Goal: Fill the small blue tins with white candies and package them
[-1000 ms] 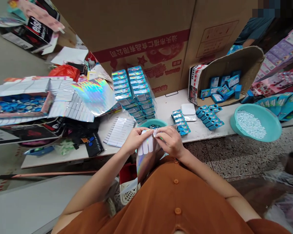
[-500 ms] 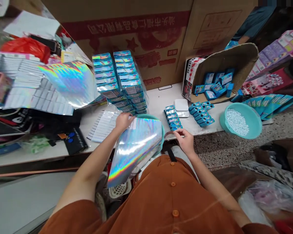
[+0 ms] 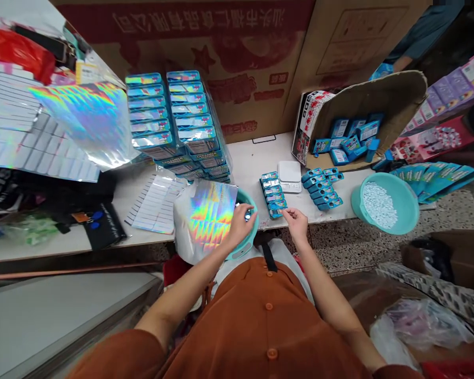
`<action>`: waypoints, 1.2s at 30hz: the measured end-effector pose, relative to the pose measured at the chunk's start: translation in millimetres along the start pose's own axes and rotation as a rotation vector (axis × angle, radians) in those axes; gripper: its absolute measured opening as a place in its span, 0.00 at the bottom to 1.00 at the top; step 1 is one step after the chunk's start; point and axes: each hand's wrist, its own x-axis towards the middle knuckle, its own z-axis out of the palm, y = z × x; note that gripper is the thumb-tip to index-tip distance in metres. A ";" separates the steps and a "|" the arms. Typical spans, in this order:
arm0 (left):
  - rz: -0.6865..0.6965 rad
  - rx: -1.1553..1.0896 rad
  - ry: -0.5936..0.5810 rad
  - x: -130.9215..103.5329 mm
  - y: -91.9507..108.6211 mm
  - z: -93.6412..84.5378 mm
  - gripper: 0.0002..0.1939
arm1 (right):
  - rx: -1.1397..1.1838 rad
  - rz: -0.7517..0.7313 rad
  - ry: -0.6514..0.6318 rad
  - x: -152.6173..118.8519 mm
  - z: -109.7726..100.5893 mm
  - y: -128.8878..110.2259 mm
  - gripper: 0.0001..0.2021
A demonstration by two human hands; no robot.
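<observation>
My left hand [image 3: 240,226] is over a teal basin [image 3: 253,231] at the bench's front edge, its fingers closed around a small shiny round piece [image 3: 247,215]. A holographic silver sheet [image 3: 209,210] drapes over the basin's left side and hides part of it. Pinched together, the fingertips of my right hand [image 3: 297,223] are at the near end of a row of small blue boxes [image 3: 273,192]. What they grip there is too small to make out. A second group of blue boxes with round holes [image 3: 322,188] lies farther right.
A white scale [image 3: 290,173] sits behind the boxes. Tall wrapped stacks of blue boxes [image 3: 193,118] stand left of it, beside printed sheets [image 3: 156,202]. To the right are a carton [image 3: 403,87] of blue boxes and a teal bowl [image 3: 411,210] of white pellets. Large cartons [image 3: 237,68] wall the back.
My left hand has let go of the holographic sheet and moved right into the basin, closing on a small piece. The sheet has folded back. My right hand has come to the near box.
</observation>
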 end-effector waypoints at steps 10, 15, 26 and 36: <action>-0.574 -0.694 -0.032 32.9 -5.9 86.3 0.16 | -0.033 0.061 -0.011 35.3 4.8 30.5 0.15; -0.568 -0.619 0.042 38.9 -14.0 98.6 0.10 | -0.073 0.103 0.012 54.0 4.2 59.0 0.13; -0.539 -0.355 0.192 46.3 -29.7 134.4 0.05 | -0.402 0.018 0.094 74.7 6.2 74.7 0.11; -0.551 -0.266 0.206 49.3 -35.7 143.5 0.06 | -0.518 0.054 0.093 75.2 8.1 64.3 0.08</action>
